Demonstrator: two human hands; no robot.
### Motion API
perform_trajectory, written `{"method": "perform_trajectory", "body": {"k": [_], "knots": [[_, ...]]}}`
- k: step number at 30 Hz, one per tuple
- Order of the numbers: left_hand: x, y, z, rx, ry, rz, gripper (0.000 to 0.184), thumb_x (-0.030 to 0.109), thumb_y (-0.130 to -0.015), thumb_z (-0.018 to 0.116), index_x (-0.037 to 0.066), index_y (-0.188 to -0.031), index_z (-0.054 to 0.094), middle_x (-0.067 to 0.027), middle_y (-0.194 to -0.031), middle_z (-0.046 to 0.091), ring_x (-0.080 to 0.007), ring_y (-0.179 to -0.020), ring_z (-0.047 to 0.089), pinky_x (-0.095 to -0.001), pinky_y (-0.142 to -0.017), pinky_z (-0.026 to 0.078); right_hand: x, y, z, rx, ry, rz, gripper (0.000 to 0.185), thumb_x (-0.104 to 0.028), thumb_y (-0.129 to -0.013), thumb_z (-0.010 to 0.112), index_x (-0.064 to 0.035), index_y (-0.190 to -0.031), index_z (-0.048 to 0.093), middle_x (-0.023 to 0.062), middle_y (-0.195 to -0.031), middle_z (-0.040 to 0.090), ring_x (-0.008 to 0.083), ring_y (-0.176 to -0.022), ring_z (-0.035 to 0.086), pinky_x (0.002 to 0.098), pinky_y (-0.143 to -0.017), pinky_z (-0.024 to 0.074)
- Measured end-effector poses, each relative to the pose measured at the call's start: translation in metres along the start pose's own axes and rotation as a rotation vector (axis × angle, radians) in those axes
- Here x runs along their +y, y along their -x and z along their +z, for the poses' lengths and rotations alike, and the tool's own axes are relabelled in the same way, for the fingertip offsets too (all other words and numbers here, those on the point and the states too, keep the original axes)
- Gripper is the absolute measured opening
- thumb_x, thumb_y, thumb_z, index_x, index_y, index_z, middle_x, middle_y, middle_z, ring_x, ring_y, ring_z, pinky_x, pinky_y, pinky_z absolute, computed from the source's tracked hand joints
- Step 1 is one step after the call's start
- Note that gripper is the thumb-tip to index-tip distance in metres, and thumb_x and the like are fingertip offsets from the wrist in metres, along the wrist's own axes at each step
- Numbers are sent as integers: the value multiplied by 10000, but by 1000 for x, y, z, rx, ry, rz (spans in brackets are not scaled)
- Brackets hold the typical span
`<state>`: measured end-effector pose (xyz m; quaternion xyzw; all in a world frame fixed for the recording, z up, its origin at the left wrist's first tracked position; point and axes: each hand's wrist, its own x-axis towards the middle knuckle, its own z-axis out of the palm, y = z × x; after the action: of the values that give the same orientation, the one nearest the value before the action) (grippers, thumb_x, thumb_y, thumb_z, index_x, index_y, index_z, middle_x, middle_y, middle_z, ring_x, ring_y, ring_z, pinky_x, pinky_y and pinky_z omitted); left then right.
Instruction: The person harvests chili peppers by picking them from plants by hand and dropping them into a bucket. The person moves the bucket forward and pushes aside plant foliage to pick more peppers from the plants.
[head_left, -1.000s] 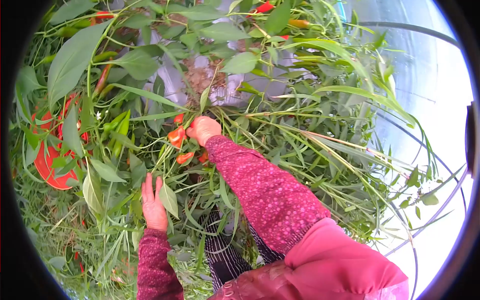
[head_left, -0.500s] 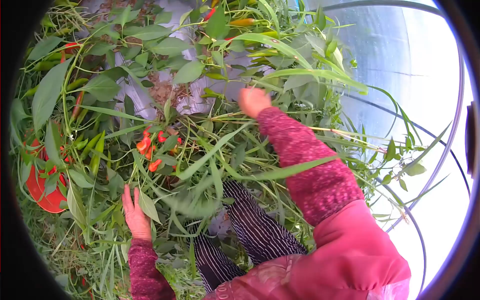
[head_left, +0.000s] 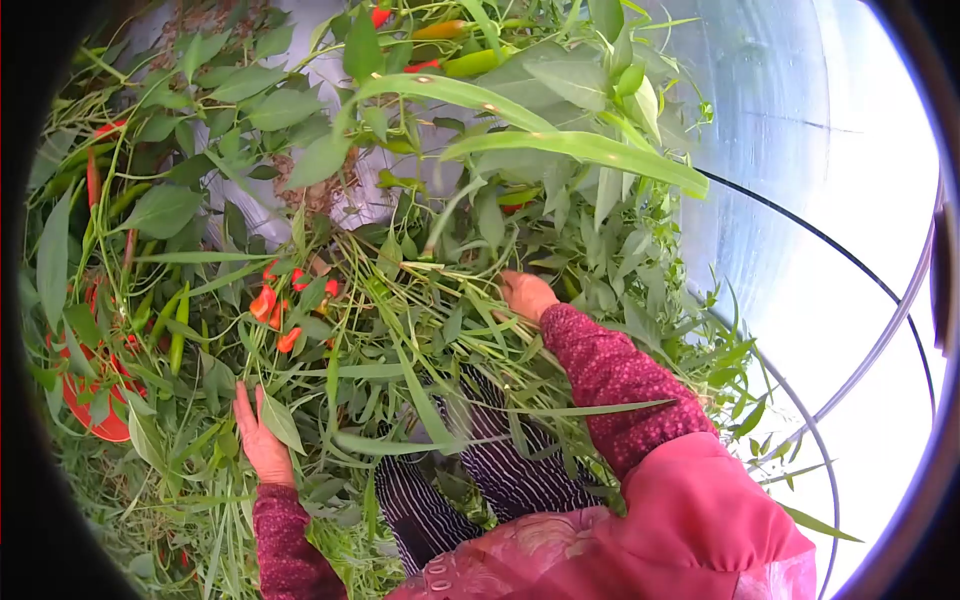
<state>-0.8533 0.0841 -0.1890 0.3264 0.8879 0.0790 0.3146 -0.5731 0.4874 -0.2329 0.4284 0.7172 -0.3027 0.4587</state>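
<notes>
Your right hand (head_left: 530, 295) is now well to the right of the red peppers (head_left: 265, 302), whereas a second ago it was a closed fist right beside them; half a second ago it was higher in the view, and it has since come down toward your striped trousers (head_left: 520, 455). It sits at the right end of a loose spread of long stems (head_left: 430, 275), its fingertips partly lost among the foliage, so you cannot tell whether that grip is closed on anything. Those stems run from the middle of the plants across to your right hand, just above your knees; a second ago they fanned out past your right forearm toward the pale sheeting (head_left: 750, 130). Your left hand (head_left: 263, 440) has changed little: its grip is open and holding nothing, fingers stretched out, just beside a broad leaf (head_left: 282, 420), as in both earlier frames. More of your trousers shows than a second ago. The red peppers hang between your two hands, nearer the left, with green peppers (head_left: 178, 335) farther left, and the red container (head_left: 100, 410), partly hidden by leaves, now lies lower in the view.
</notes>
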Motion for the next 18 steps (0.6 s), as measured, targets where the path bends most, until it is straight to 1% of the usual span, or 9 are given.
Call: {"method": "perform_trajectory", "body": {"k": [2, 3, 6, 8, 9, 10, 12, 15, 18], "knots": [[-8, 2, 4, -13, 7, 15, 603, -16, -758, 544, 159, -1324, 432, -70, -1446, 298, -364, -1285, 331, -379, -1045, 341, 3, -10, -13, 328, -102, -151, 325, -275, -862, 489, -17, -1020, 609, 222, -1054, 599, 342, -983, 583, 410, -850, 460], [-15, 3, 9, -23, 157, -41, 591, -13, -768, 540, 156, -1324, 432, -71, -1446, 298, -356, -1290, 326, -367, -1046, 337, 5, -15, -15, 446, -242, -40, 314, -290, -837, 531, -29, -979, 630, 216, -1042, 605, 346, -972, 584, 385, -867, 456], [-2, -5, -4, -31, 434, -239, 552, -4, -792, 533, 144, -1316, 446, -81, -1444, 298, -339, -1296, 319, -342, -1047, 333, 20, -31, -32, 574, -641, 68, 387, -265, -813, 557, -30, -1121, 561, 187, -1154, 572, 319, -1022, 570, 387, -903, 433], [-1, -13, -17, -75, 147, -80, 501, 26, -794, 555, 120, -1281, 482, -95, -1427, 324, -335, -1276, 356, -339, -1006, 386, -4, -18, -38, 458, -495, -59, 493, -300, -820, 575, -59, -1240, 484, 194, -1281, 487, 315, -1131, 509, 396, -965, 399], [5, -20, -26, -51, 4, -49, 469, 38, -764, 570, 70, -1229, 515, -140, -1369, 388, -346, -1188, 446, -346, -904, 465, -6, -22, -22, 274, -472, -83, 526, -331, -849, 549, -106, -1310, 431, 179, -1349, 424, 314, -1213, 441, 389, -1025, 354], [16, -30, -43, -54, -3, -39, 469, 38, -764, 570, 70, -1229, 515, -140, -1369, 388, -346, -1188, 446, -346, -904, 465, -36, 1, -37, -18, -377, -24, 537, -344, -883, 498, -126, -1359, 375, 147, -1360, 423, 301, -1241, 417, 381, -1067, 307], [57, -63, -90, -210, -399, 173, 453, 19, -729, 554, 25, -1182, 531, -183, -1288, 453, -349, -1071, 519, -357, -802, 506, -42, -4, -12, -174, -117, -125, 444, -288, -901, 446, -97, -1301, 464, 125, -1301, 492, 295, -1228, 427, 367, -1057, 323], [150, -129, -139, -114, -470, 295, 404, -25, -700, 522, 9, -1101, 555, -196, -1173, 530, -347, -966, 565, -374, -770, 508, -44, 6, 26, 38, -103, -336, 373, -226, -865, 489, -47, -1188, 544, 139, -1153, 574, 304, -1167, 455, 378, -1013, 352], [228, -183, -120, 43, -238, 470, 335, -13, -722, 499, 46, -1043, 574, -169, -1145, 561, -324, -939, 586, -361, -739, 513, -51, 13, 31, 80, -113, -368, 354, -185, -839, 513, -16, -1147, 554, 153, -1103, 586, 318, -1135, 476, 379, -1006, 353]]}}
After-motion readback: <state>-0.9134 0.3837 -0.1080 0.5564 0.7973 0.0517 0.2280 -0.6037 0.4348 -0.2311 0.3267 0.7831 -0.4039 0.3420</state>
